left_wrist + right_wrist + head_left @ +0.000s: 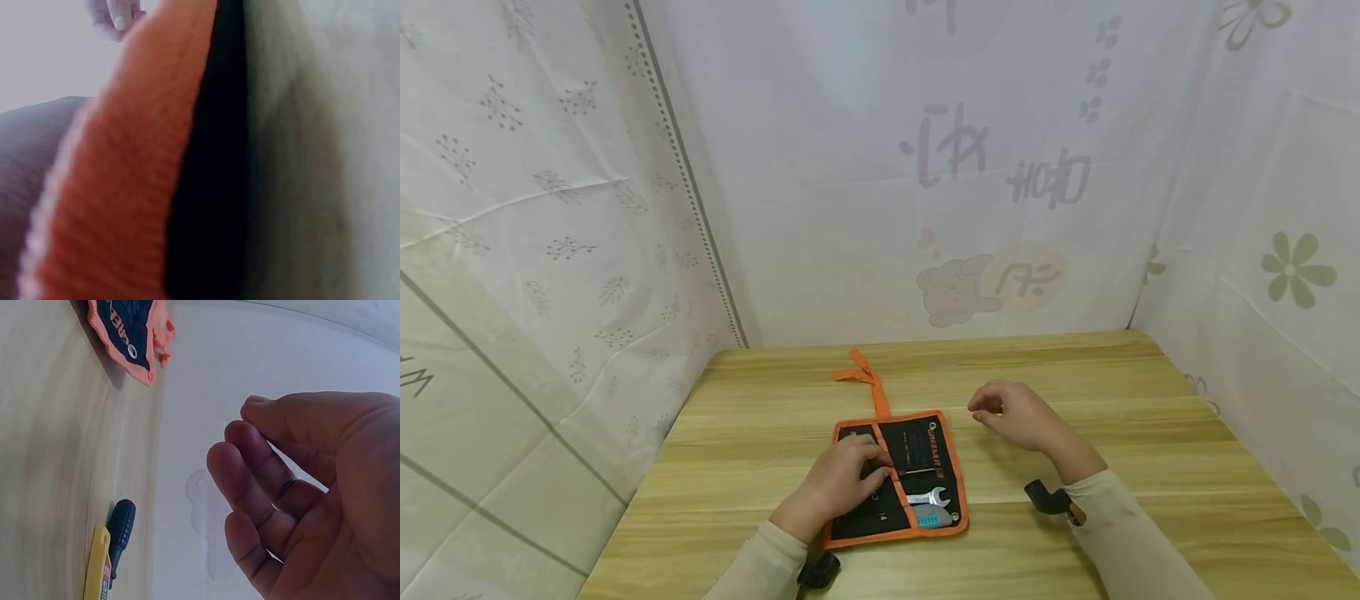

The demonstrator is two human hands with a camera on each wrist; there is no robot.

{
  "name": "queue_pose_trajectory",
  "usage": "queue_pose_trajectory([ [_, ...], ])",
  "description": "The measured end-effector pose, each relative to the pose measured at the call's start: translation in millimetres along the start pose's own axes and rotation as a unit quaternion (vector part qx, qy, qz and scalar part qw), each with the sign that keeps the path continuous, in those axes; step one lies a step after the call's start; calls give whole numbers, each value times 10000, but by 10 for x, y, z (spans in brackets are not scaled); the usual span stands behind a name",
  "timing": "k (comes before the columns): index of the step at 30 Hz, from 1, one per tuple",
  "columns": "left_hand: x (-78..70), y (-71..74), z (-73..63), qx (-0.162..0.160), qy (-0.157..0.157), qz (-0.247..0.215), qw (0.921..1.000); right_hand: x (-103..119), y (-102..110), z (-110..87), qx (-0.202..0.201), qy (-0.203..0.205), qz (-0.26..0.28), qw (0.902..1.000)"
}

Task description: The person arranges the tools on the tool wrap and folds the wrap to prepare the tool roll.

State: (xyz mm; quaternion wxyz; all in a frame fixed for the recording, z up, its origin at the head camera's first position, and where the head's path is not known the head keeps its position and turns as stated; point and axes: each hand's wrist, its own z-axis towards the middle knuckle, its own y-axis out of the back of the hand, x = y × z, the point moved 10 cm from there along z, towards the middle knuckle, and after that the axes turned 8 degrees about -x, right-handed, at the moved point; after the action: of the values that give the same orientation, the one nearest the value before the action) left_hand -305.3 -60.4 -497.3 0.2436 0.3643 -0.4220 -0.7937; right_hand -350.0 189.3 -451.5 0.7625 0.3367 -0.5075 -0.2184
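Observation:
A black tool pouch (pixel 880 500) with orange trim lies unfolded on the table; its near edge fills much of the left wrist view as an orange band (pixel 131 144). My left hand (pixel 846 475) lies over its left half, thumb and fingertips pinching the orange pocket trim. In the pouch's right half show an open-end wrench (pixel 934 497), a teal-grey handle (pixel 932 517) and a thin metal shaft (pixel 919 472). Right of the pouch, my right hand (pixel 1018 414) hovers with loosely curled fingers, nothing between them.
A yellow utility knife (pixel 97 565) and a black-handled screwdriver (pixel 122 524) lie on the table; the right hand mostly hides them in the head view. Orange ties (pixel 871 379) extend from the pouch's far edge. Patterned curtains (pixel 850 208) surround the wooden table (pixel 737 442).

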Motion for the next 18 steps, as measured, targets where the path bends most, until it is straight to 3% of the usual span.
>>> queue_pose_trajectory([
  [18, 92, 10, 2, -81, 92, 323, 9994, -184, 167, 10, -192, -128, -76, 9997],
])
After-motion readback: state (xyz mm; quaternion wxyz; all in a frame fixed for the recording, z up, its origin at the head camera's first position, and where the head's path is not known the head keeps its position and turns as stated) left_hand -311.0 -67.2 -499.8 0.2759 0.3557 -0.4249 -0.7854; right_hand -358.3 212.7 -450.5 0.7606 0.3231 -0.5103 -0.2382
